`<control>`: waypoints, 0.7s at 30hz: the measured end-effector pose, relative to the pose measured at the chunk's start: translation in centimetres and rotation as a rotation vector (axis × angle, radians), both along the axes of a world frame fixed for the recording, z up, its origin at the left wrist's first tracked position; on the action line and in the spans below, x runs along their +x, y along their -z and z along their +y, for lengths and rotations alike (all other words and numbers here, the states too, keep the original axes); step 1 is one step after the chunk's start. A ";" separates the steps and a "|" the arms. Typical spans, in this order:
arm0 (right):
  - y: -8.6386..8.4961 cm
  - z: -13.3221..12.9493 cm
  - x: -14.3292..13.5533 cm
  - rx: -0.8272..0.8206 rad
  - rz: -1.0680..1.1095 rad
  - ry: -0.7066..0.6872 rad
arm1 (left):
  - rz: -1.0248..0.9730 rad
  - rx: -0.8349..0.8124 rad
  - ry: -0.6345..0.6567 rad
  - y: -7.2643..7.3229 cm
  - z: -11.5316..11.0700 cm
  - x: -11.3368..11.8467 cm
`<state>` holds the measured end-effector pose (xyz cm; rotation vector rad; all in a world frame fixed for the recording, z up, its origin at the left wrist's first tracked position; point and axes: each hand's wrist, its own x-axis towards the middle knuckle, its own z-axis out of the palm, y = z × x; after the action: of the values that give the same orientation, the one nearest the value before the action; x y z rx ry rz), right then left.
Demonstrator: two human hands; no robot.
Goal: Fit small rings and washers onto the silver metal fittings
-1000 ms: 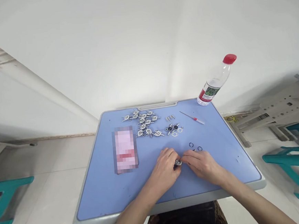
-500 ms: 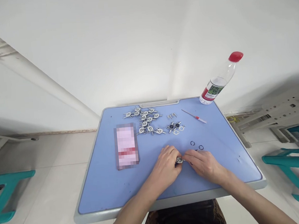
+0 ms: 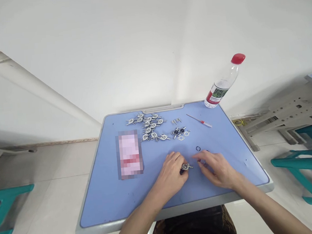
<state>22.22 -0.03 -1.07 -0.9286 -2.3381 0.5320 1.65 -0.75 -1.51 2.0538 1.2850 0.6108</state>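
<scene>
My left hand is closed around a small metal valve, pressing it near the front of the blue table. A thin stem sticks out of the valve to the right. Just right of it, my right hand hovers with thumb and fingers apart, and nothing shows between them. A black rubber ring lies beyond the right fingertips; a second one is mostly hidden behind that hand. Farther back are two valve bodies with black discs, flat metal plates and small metal pieces.
Several similar valves lie clustered at the back left of the table. A blurred pink-and-red rectangular item lies left. A screwdriver and a red-capped bottle are at the back right, near the wall.
My right hand has drawn off the valve and its fingers have spread. The valve's stem now shows. The left hand keeps its hold. The whole view has shifted slightly.
</scene>
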 end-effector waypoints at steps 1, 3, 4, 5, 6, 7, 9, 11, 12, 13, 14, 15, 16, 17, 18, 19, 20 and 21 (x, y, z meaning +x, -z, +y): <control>-0.7 0.2 0.1 -0.094 0.062 0.049 | -0.002 0.000 0.005 -0.1 0.0 0.0; -2.2 0.8 0.1 -0.271 0.169 0.132 | -0.005 0.004 0.015 -0.3 0.1 0.0; -2.7 1.1 0.0 -0.337 0.256 0.177 | -0.007 0.008 0.020 -0.3 0.2 0.0; -3.2 1.5 -0.2 -0.397 0.335 0.196 | -0.009 0.010 0.022 -0.4 0.2 0.0; -3.4 1.9 -0.5 -0.438 0.389 0.194 | -0.011 0.010 0.024 -0.4 0.2 0.0; -3.4 2.3 -0.8 -0.460 0.422 0.190 | -0.012 0.008 0.023 -0.4 0.3 0.0; -2.9 2.9 -1.4 -0.489 0.454 0.168 | -0.010 0.001 0.015 -0.4 0.4 0.0; -2.1 3.2 -1.7 -0.534 0.491 0.139 | -0.008 -0.004 0.012 -0.4 0.4 0.0; -1.6 3.2 -1.7 -0.561 0.516 0.118 | -0.008 -0.007 0.014 -0.3 0.4 0.0; -1.3 3.2 -1.7 -0.581 0.538 0.094 | -0.010 -0.009 0.015 -0.3 0.3 0.0; -1.0 3.0 -1.7 -0.588 0.549 0.073 | -0.012 -0.010 0.017 -0.3 0.3 -0.1; -0.9 2.9 -1.6 -0.582 0.549 0.053 | -0.013 -0.009 0.017 -0.2 0.3 -0.1; -0.8 2.7 -1.5 -0.565 0.536 0.036 | -0.014 -0.008 0.016 -0.2 0.3 -0.1; -0.8 2.6 -1.5 -0.542 0.513 0.018 | -0.015 -0.005 0.014 -0.1 0.3 -0.1; -0.9 2.4 -1.5 -0.520 0.481 0.000 | -0.015 -0.002 0.012 -0.1 0.3 -0.1; -1.0 2.3 -1.6 -0.499 0.447 -0.017 | -0.016 0.000 0.009 0.0 0.3 -0.1; -1.1 2.3 -1.7 -0.478 0.414 -0.033 | -0.018 0.001 0.008 0.0 0.3 -0.1; -1.2 2.2 -1.8 -0.457 0.385 -0.046 | -0.021 0.001 0.007 0.0 0.3 -0.1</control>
<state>20.45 2.20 0.10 -0.8716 -1.9246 1.1857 1.58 -0.44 -1.55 2.0473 1.2652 0.6282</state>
